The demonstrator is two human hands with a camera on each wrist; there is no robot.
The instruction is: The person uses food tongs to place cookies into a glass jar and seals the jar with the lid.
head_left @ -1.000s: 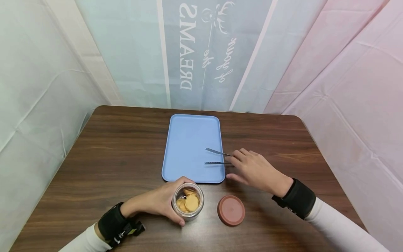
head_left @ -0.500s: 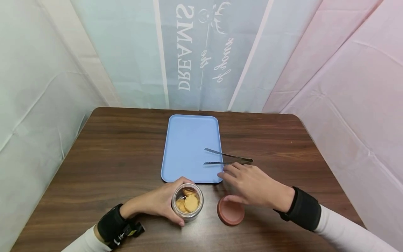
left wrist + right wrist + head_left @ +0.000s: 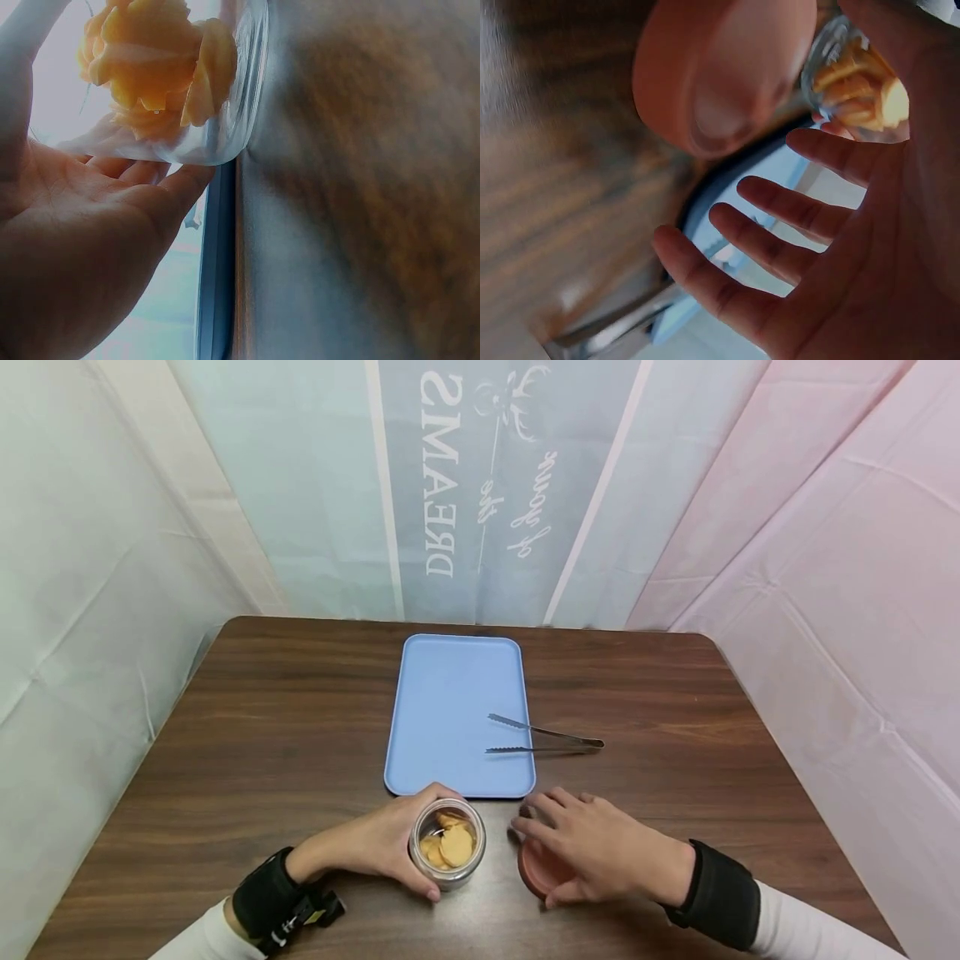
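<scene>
My left hand grips a clear glass jar from its left side, thumb and fingers curled round the wall. Uncapped and upright, the jar stands on the table with several round yellow crackers inside. Just right of it lies a reddish-brown round lid, partly covered in the head view by my right hand. That hand hovers over the lid with loosely spread fingers. In the right wrist view a gap shows between the fingers and the lid, and nothing is in the palm.
Behind the jar a light blue tray lies on the dark wooden table. Metal tongs rest with their spread tips over the tray's right edge and their joined end on the table. Cloth curtains surround the table.
My right hand has left the tongs and come toward me, over the lid. The tongs stay in place, their joined end now uncovered. My left hand and the jar have stayed put.
</scene>
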